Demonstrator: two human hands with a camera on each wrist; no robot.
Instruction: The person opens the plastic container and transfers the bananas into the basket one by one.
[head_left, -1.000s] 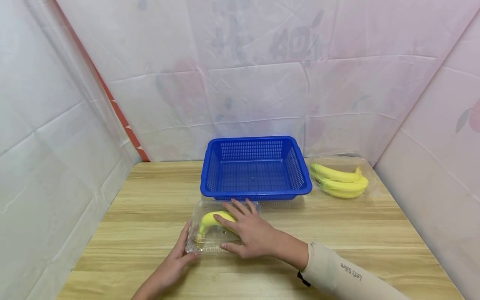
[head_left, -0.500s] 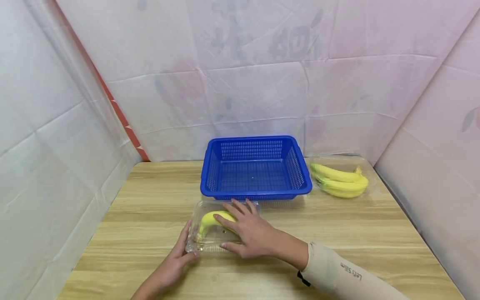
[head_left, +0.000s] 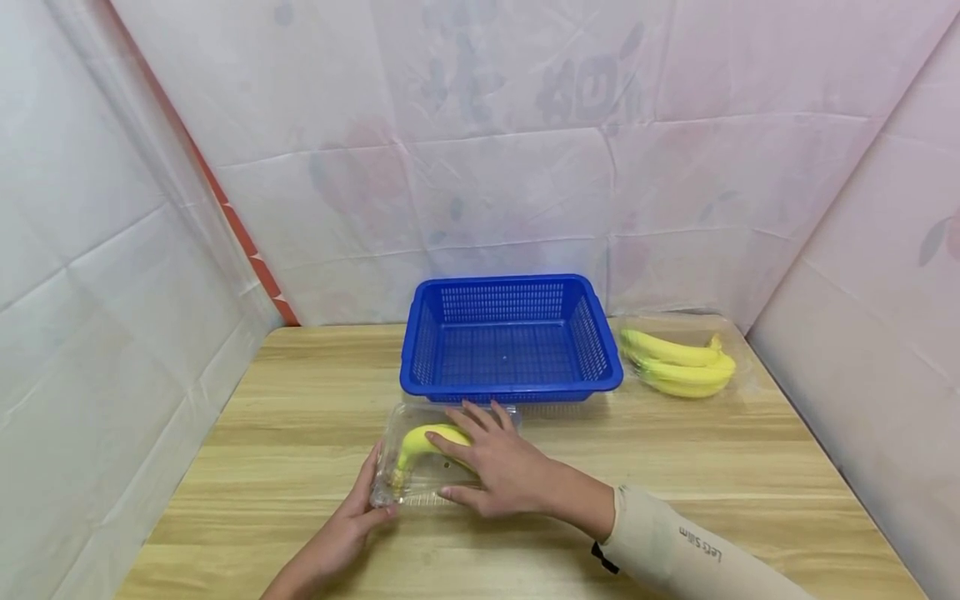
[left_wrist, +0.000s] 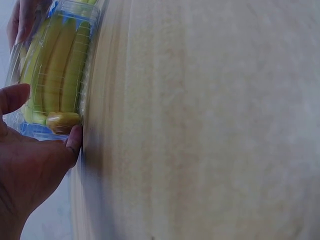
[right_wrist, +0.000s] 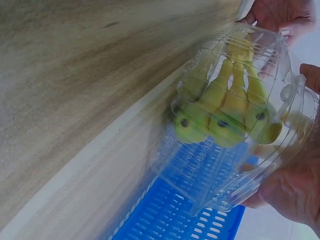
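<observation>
A clear plastic clamshell box (head_left: 457,479) with a bunch of bananas (head_left: 417,442) inside lies on the table in front of the blue basket. My left hand (head_left: 343,527) holds its left end, the thumb at the near corner and a finger along the side. Across the lid's right part spreads my right hand (head_left: 501,468), fingers extended and pressing on it; it hides part of the bananas. From the left wrist, the bananas (left_wrist: 59,70) show lengthwise through the box wall. In the right wrist view their dark tips (right_wrist: 223,123) face the camera.
Just behind the box stands a blue perforated plastic basket (head_left: 510,388) with nothing in it. Another clear box with bananas (head_left: 686,367) sits at the back right of the wooden table (head_left: 300,400). Pale curtains (head_left: 510,192) enclose the back and both sides.
</observation>
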